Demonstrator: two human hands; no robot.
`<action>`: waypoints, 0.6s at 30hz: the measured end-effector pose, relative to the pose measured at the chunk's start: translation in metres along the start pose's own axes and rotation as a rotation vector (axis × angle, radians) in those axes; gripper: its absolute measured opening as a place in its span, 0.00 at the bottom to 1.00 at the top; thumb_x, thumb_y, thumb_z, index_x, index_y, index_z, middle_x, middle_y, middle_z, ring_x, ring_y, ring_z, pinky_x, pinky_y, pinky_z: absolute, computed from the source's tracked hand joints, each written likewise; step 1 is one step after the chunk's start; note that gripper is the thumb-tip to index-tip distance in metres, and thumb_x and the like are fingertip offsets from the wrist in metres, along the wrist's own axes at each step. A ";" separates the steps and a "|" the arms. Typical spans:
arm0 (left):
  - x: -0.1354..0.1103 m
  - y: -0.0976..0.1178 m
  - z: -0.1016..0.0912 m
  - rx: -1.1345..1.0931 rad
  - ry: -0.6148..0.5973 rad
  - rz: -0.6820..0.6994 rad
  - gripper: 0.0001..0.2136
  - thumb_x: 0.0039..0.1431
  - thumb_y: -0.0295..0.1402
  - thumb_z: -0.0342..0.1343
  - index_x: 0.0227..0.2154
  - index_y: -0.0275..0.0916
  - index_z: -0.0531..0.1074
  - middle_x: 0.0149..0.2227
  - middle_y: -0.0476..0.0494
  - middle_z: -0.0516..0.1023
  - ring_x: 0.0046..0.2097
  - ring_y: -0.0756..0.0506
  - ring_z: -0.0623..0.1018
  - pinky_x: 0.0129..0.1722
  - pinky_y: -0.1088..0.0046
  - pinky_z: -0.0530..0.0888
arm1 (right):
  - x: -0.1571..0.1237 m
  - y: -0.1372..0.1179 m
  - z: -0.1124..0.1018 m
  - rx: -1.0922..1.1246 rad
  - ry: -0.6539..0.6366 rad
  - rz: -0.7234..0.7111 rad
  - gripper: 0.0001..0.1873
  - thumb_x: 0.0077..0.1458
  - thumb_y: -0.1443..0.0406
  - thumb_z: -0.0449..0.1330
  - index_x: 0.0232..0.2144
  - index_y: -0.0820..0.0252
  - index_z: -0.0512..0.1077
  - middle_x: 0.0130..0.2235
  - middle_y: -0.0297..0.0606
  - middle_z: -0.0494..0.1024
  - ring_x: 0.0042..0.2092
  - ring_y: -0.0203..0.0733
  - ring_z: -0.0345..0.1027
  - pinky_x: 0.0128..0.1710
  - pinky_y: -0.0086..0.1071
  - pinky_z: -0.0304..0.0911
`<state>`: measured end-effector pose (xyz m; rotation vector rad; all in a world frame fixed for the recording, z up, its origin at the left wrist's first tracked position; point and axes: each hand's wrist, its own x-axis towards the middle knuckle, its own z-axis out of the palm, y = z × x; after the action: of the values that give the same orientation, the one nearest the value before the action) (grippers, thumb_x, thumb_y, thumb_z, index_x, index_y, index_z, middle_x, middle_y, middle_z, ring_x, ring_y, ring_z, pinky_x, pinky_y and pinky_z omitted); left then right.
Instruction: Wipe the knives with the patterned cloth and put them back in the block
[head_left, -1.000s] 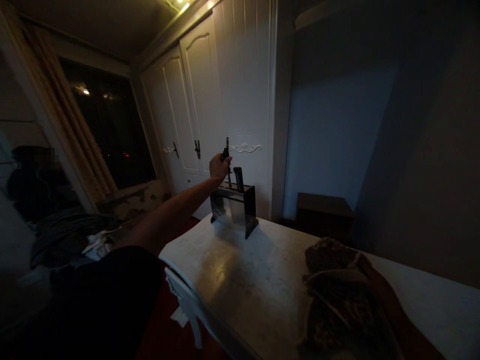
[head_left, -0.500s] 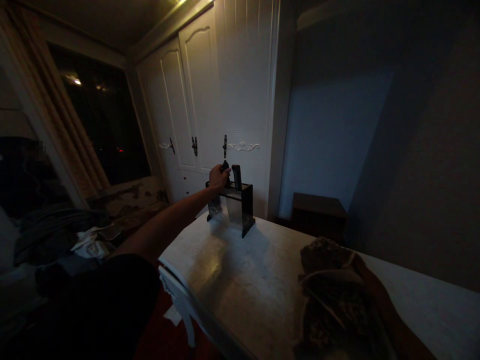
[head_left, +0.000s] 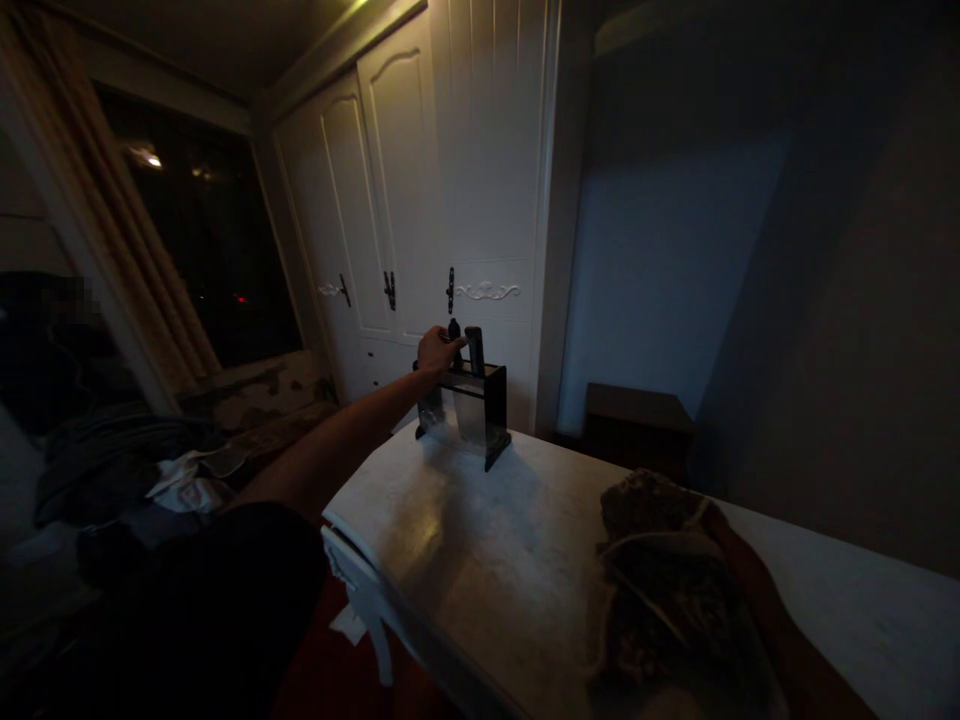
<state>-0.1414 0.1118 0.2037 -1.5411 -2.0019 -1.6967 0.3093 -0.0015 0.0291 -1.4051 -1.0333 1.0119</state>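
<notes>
left hand [head_left: 437,350] clenched round a knife [head_left: 454,328] that stands upright, handle up, blade down in the rack [head_left: 496,415] at the far end of the table [head_left: 480,560]. right hand [head_left: 724,540] rests by a cloth [head_left: 660,600], its grip too dark to tell.

Single head view: camera worn on my head, off the near left corner of the desk [head_left: 480,560], facing forward and slightly down across it to the knife rack [head_left: 469,415] at its far edge, wardrobe [head_left: 420,200] beyond.
</notes>
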 end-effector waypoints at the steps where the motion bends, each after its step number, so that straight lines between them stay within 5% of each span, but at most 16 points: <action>1: 0.000 0.000 0.000 -0.002 0.001 -0.003 0.12 0.46 0.39 0.64 0.29 0.38 0.71 0.30 0.47 0.76 0.34 0.46 0.75 0.36 0.71 0.69 | 0.002 0.001 0.000 -0.001 0.005 0.015 0.29 0.38 0.41 0.59 0.30 0.58 0.78 0.34 0.46 0.82 0.46 0.62 0.73 0.50 0.49 0.67; 11: -0.042 0.016 -0.009 -0.223 0.207 -0.089 0.09 0.52 0.36 0.58 0.32 0.40 0.63 0.32 0.50 0.70 0.35 0.48 0.72 0.39 0.72 0.69 | 0.017 0.018 0.003 0.133 -0.079 0.001 0.34 0.38 0.38 0.61 0.33 0.61 0.79 0.37 0.45 0.82 0.50 0.59 0.72 0.51 0.45 0.66; 15: -0.076 0.027 -0.017 -0.398 0.404 -0.089 0.10 0.47 0.28 0.55 0.29 0.41 0.58 0.29 0.54 0.62 0.32 0.50 0.67 0.38 0.73 0.68 | 0.015 0.015 0.008 0.227 -0.093 -0.074 0.36 0.33 0.37 0.64 0.32 0.61 0.79 0.39 0.44 0.82 0.47 0.57 0.73 0.48 0.43 0.67; 18: -0.114 0.030 -0.018 -0.479 0.373 -0.060 0.10 0.44 0.28 0.55 0.25 0.41 0.58 0.26 0.55 0.61 0.29 0.51 0.64 0.34 0.73 0.67 | 0.015 0.012 0.010 0.289 -0.081 -0.117 0.34 0.33 0.39 0.66 0.32 0.61 0.79 0.37 0.42 0.82 0.45 0.55 0.74 0.47 0.42 0.66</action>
<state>-0.0737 0.0247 0.1595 -1.1462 -1.5441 -2.4028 0.3041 0.0147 0.0154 -1.0647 -0.9725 1.0910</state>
